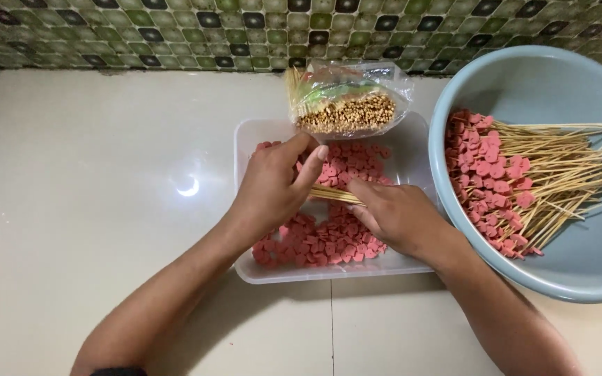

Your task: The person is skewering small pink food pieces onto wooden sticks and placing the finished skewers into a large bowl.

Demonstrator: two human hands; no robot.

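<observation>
- Left hand (271,186) and right hand (398,217) meet over a clear tray (245,139), both closed round a small bunch of skewers (334,195) held level between them.
- Under and around the grip, the tray is filled with pink sausage slices (322,244).
- Just beyond the grip, a bag of sticks (348,101) rests on the tray's far rim, cut ends facing the hands.
- Right of the grip, touching the tray, a blue basin (524,76) holds loaded skewers (524,181), pink pieces bunched at its left side.
- All sits on a pale tiled counter (106,174), with a green tile wall (175,35) behind it.
</observation>
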